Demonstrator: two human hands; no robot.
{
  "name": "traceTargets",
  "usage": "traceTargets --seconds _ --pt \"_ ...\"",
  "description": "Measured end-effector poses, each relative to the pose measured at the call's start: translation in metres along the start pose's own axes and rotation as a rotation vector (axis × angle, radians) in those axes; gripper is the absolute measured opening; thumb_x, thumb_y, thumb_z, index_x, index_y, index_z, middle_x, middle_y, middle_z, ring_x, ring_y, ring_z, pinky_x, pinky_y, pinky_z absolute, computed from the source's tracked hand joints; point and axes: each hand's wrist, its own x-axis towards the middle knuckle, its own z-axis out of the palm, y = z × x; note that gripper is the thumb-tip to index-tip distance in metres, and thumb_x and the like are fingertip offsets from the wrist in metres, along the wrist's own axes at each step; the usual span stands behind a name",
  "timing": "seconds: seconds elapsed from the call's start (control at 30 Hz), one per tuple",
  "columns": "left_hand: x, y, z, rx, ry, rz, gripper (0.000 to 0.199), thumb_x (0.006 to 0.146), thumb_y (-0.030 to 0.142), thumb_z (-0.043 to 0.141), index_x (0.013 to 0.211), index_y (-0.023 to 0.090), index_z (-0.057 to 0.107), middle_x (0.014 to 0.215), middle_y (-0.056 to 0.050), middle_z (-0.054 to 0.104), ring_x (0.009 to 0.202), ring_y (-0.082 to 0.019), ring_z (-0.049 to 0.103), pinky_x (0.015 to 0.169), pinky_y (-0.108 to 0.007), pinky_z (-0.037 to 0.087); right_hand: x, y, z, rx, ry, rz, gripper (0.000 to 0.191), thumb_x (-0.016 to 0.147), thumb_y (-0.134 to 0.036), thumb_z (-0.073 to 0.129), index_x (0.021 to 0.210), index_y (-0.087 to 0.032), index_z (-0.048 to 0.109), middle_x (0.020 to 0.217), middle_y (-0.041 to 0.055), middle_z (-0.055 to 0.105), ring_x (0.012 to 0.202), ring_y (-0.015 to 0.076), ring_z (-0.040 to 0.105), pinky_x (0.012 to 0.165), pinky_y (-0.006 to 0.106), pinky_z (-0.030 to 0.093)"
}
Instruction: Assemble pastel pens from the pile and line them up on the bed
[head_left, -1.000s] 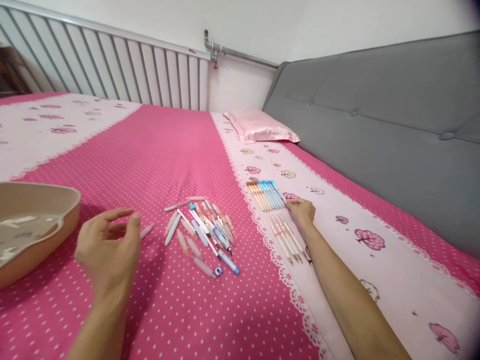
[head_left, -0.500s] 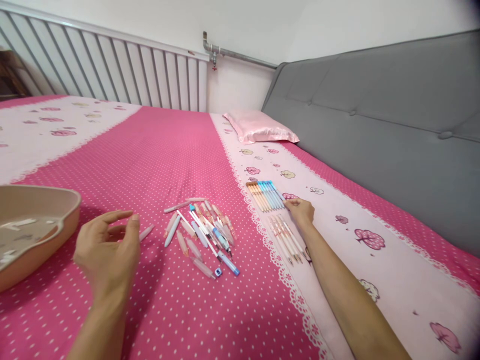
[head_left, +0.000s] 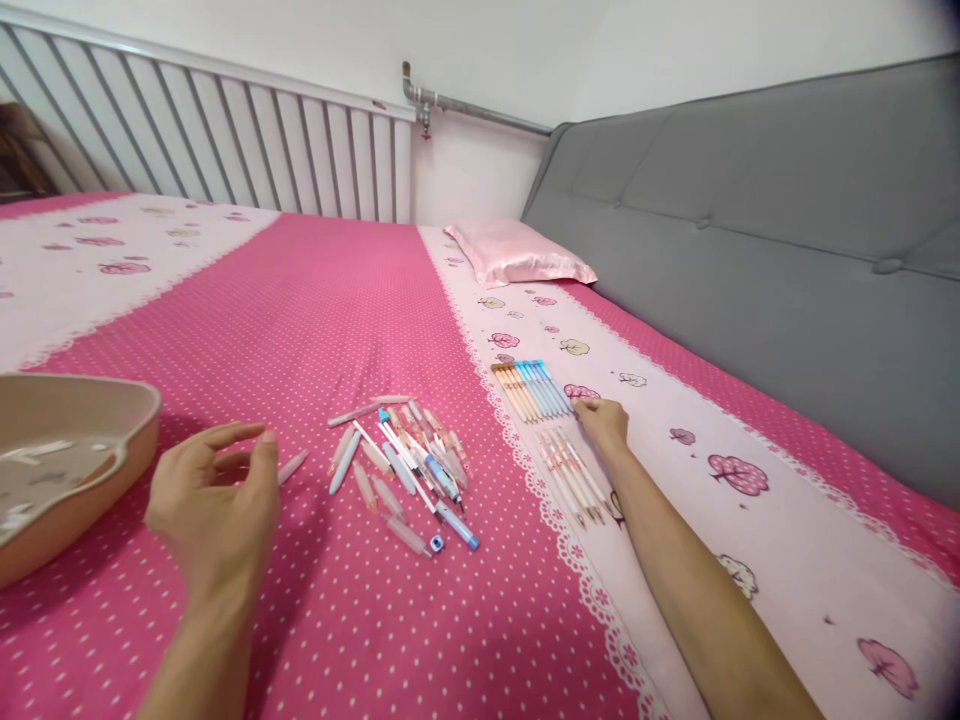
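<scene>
My left hand hovers between the tan basin and the loose pens, its fingers curled and apart with nothing between them. A jumbled pile of pens and pen parts, pink, white and blue, lies on the dotted sheet. On the pale strip, a row of orange pens and blue pens lies side by side. Nearer is a second row of white and pink pens. My right hand rests at the right end of the blue row, fingers pressed together; what they hold, if anything, is hidden.
The tan basin at the left edge holds small white pieces. A pink satin pillow lies at the back beside the grey headboard. A white radiator and a pipe run along the wall.
The rightmost blue pen now lies in line with the row, where it was angled toward my right fingertips. My right hand has shifted very slightly; my left hand is nearly still.
</scene>
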Motion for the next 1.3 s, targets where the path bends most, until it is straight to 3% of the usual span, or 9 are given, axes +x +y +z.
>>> traceTargets --seconds 0.13,0.37,0.9,1.3 --pt "0.001 0.001 0.000 0.005 0.006 -0.011 0.021 0.081 0.039 0.057 0.094 0.026 0.066 0.088 -0.003 0.061 0.068 -0.017 0.060 0.073 -0.038 0.052 0.000 -0.001 0.000 0.003 -0.002 -0.002 0.035 0.070 -0.042 0.059 0.088 -0.018 0.077 0.073 0.0071 0.073 0.079 0.0266 0.067 0.076 0.036 0.049" --pt "0.004 -0.004 0.006 -0.010 0.087 0.032 0.026 0.074 0.036 0.062 0.091 0.018 0.070 0.085 -0.003 0.063 0.060 -0.014 0.058 0.067 -0.034 0.052 0.001 0.001 0.002 0.015 0.013 -0.019 0.034 0.068 -0.043 0.060 0.083 -0.018 0.077 0.067 0.0066 0.071 0.074 0.0267 0.066 0.072 0.036 0.049" --pt "0.005 -0.005 0.005 -0.023 0.097 0.032 0.028 0.074 0.035 0.063 0.092 0.015 0.070 0.084 -0.003 0.063 0.058 -0.011 0.057 0.063 -0.028 0.051 -0.001 0.002 0.003 0.028 0.024 -0.022 0.036 0.070 -0.043 0.057 0.087 -0.018 0.077 0.072 0.0072 0.073 0.078 0.0268 0.067 0.076 0.036 0.049" --pt "0.006 -0.008 0.005 -0.026 0.096 0.023 0.026 0.073 0.036 0.063 0.091 0.017 0.070 0.083 -0.003 0.064 0.059 -0.012 0.058 0.064 -0.028 0.050 0.000 0.002 0.004 0.075 0.010 -0.014 0.030 0.061 -0.043 0.067 0.079 -0.020 0.075 0.075 0.0066 0.073 0.080 0.0274 0.067 0.075 0.037 0.050"
